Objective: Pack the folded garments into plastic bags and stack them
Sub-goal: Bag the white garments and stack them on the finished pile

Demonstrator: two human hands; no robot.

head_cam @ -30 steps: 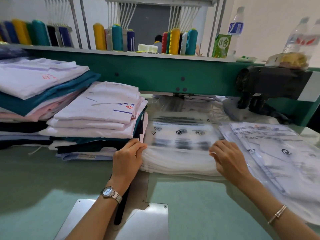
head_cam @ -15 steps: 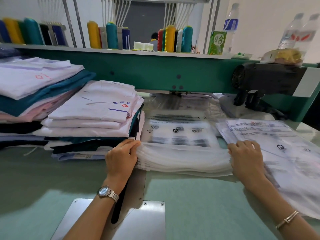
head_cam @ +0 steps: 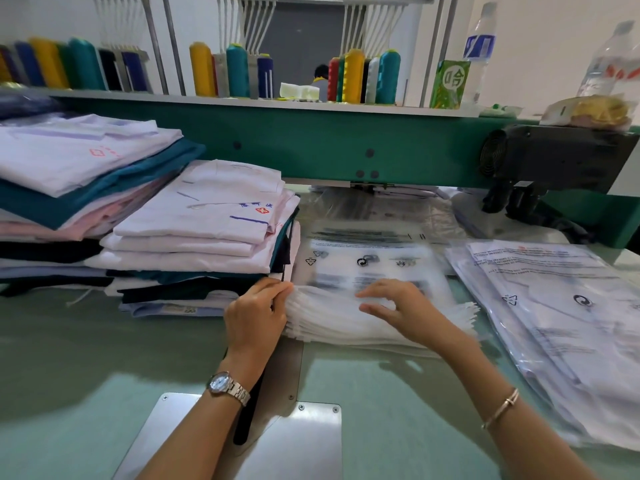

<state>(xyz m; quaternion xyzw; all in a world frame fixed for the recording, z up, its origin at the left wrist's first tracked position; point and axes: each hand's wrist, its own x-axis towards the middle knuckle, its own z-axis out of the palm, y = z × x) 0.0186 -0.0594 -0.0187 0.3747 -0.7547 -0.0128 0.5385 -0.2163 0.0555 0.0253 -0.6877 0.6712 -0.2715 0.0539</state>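
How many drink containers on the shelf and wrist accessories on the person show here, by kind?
Clear plastic water bottles: 2
Green drink carton: 1
Silver wristwatch: 1
Gold bangle: 1
Total: 5

Bag print and right hand blurred.
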